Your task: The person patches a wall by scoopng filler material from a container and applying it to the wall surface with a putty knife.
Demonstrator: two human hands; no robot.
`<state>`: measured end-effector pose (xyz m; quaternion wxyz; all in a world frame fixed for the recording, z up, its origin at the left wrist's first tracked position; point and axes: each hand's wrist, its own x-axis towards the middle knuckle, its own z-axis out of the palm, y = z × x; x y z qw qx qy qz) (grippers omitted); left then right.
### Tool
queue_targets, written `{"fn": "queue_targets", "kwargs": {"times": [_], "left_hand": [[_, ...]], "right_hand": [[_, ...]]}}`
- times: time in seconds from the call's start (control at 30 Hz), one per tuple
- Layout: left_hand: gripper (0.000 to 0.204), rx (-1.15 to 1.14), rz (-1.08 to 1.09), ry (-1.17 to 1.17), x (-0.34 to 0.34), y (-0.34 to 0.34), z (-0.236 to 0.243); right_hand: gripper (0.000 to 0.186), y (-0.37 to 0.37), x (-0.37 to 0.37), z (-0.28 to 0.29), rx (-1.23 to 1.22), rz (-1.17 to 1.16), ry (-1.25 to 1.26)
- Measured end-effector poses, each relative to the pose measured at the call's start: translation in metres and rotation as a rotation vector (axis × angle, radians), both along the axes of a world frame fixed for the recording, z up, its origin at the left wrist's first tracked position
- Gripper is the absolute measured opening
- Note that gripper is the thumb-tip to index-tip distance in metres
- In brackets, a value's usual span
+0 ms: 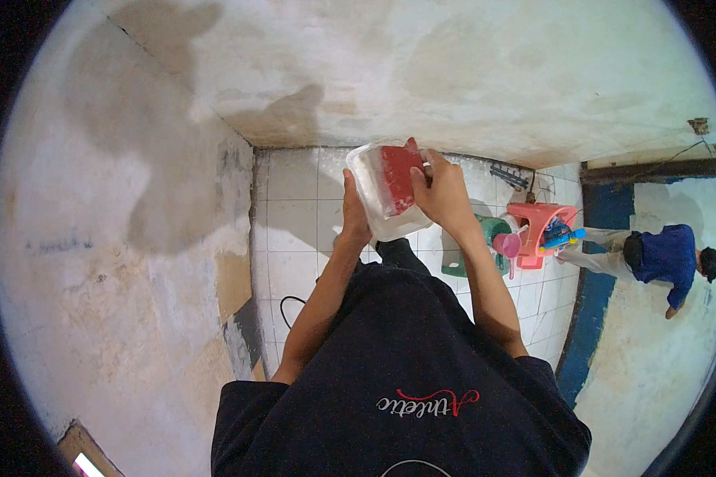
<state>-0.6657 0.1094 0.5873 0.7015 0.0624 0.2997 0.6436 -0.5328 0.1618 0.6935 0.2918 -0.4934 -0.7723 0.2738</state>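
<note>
Along the left edge of the tiled floor (pixel 282 179): stained plaster wall (pixel 127 199); one black cable (pixel 285 308), looped, lying near that edge.

Above the floor's far edge, held in the air: left grip (pixel 356 211), closed about the left wall of the tub, with any fingers beneath it hidden.

Tub (pixel 399 229), one, shallow, pale translucent plastic, rounded corners, tilted. Probably light and a little flexible; the wall may bow if pinched hard, so best borne from beneath with the thumb at the rim. Contents: white material (pixel 367 179), perhaps powder or paste; texture not certain.

Spreader (pixel 399 168), one, red, flat, within the tub's outline, face smeared white. Probably thin, light and springy, slippery where coated; best taken by the clean right-hand edge.

Right grip (pixel 444 191), thumb and fingers pinched together on that edge of the spreader.

Toward the floor's right edge: green container (pixel 490 228), partly behind the right forearm; pink dipper (pixel 506 244), just beside it; black rack (pixel 508 176), near the far-right corner; pink stool (pixel 527 211), bearing a blue-and-yellow bottle (pixel 562 238) among other small articles.

Beyond that edge: another person (pixel 664 253), blue top, dark headwear.
</note>
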Motion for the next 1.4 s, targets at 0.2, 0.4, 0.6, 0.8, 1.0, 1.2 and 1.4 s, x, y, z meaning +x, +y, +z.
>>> {"fn": "queue_targets", "kwargs": {"times": [0.2, 0.4, 0.6, 0.8, 1.0, 1.2, 1.4], "left_hand": [[0.075, -0.073, -0.004, 0.016, 0.002, -0.001, 0.004], [0.075, -0.027, 0.029, 0.014, 0.006, 0.004, 0.0], [0.074, -0.045, -0.03, -0.051, 0.009, 0.005, -0.013], [0.076, 0.019, -0.007, -0.059, 0.007, 0.003, -0.013], [0.078, -0.055, 0.026, 0.083, 0.004, -0.001, -0.008], [0.077, -0.021, 0.022, -0.007, 0.008, 0.005, -0.015], [0.076, 0.001, -0.045, -0.067, 0.004, -0.004, -0.008]], "right_hand": [[0.012, -0.01, 0.0, 0.03, 0.053, -0.037, -0.187], [0.011, -0.014, 0.011, -0.002, 0.016, -0.054, -0.194], [0.013, -0.012, 0.007, -0.023, -0.044, -0.052, -0.059], [0.014, -0.006, 0.005, -0.006, -0.078, -0.083, -0.003], [0.012, -0.01, 0.001, 0.006, 0.009, -0.125, -0.206], [0.012, -0.014, -0.008, -0.005, 0.007, -0.064, -0.119], [0.011, -0.016, -0.005, -0.006, -0.06, 0.0, -0.048]]}}
